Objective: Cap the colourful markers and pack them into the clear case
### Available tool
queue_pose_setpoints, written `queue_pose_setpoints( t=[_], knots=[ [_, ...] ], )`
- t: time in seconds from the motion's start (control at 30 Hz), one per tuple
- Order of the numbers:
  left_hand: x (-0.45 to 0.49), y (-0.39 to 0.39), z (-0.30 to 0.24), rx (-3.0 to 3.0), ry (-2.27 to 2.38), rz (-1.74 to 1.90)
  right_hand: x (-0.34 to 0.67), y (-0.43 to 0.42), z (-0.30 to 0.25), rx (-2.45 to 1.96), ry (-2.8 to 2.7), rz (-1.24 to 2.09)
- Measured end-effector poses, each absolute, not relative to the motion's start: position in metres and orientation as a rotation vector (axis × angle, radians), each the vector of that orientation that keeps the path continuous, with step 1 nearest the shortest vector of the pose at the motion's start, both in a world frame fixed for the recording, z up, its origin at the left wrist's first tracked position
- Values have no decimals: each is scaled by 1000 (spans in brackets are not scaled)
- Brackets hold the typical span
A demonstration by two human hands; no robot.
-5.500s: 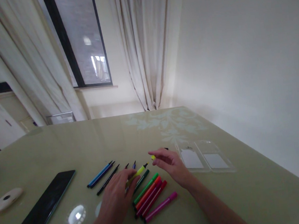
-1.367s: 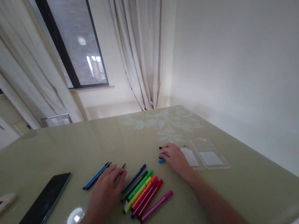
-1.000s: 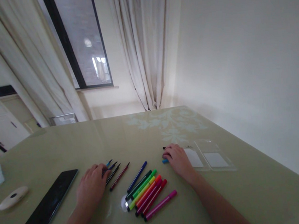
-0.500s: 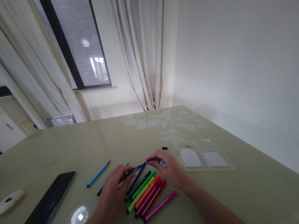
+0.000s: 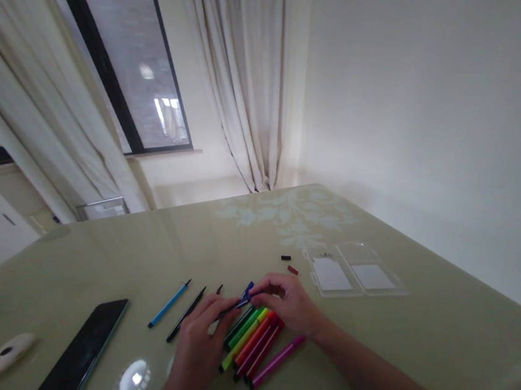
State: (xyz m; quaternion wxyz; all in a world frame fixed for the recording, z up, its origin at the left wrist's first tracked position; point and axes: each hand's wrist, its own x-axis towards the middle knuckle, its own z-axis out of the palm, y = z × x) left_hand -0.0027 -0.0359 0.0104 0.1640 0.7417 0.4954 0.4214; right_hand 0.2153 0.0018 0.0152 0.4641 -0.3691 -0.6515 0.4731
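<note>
My left hand point(image 5: 201, 334) is closed around a slim dark purple marker point(image 5: 230, 308). With its thumb and fingertips, my right hand point(image 5: 287, 297) pinches the far end of that same marker; whether the cap is off cannot be made out. A blue-violet marker point(image 5: 247, 291) lies just behind the fingers. Beneath both hands is a row of markers: green point(image 5: 243, 328), yellow-green point(image 5: 231, 354), orange-red point(image 5: 252, 343) and dark red point(image 5: 265, 352), with a magenta marker point(image 5: 278, 362) nearer me. Uncapped blue point(image 5: 169, 304) and black point(image 5: 187, 314) markers rest to the left.
A black cap point(image 5: 286, 257) and a dark red cap point(image 5: 292, 270) lie beyond my right hand. An open clear plastic case point(image 5: 355, 270) is at the right. On the left are a dark phone point(image 5: 75, 360), a white oval object point(image 5: 7, 356) and a shiny round disc point(image 5: 134, 378).
My right hand has shifted slightly down and left, closer to my left hand. The dark red cap now shows behind it, and more of the black marker shows beside my left hand.
</note>
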Motion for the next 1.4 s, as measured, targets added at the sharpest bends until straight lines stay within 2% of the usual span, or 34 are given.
queue_pose_setpoints(
  t=[0.17, 0.3, 0.47, 0.63, 0.9, 1.03, 1.17, 1.27, 1.33, 1.4],
  knots=[
    [-4, -33, 10, 2169, 1405, 1111, 212, 1, 17, -953, -1632, 1207],
    [-4, -32, 6, 2187, 1497, 1063, 222, 11, 25, -1011, -1669, 1013],
    [-6, -30, -6, 2182, 1670, 987, 263, 34, 32, -1168, -1449, 776],
    [-3, -30, -7, 2198, 1650, 901, 288, 42, 26, -1424, -1811, 584],
    [-17, -20, -8, 2154, 1770, 838, 277, 37, 14, -1528, -2204, 404],
    [-47, -9, -1, 2200, 2131, 752, 273, 36, 16, -1518, -2195, 367],
    [-74, -9, 7, 2264, 2488, 437, 268, 34, 18, -1493, -2100, 398],
    [-86, -8, 8, 2279, 2567, 227, 263, 32, 19, -1418, -2046, 454],
    [-87, -5, 9, 2283, 2517, 297, 258, 31, 20, -1330, -1996, 513],
    [-81, -2, 9, 2254, 2330, 584, 253, 28, 22, -1226, -1937, 582]
  ],
)
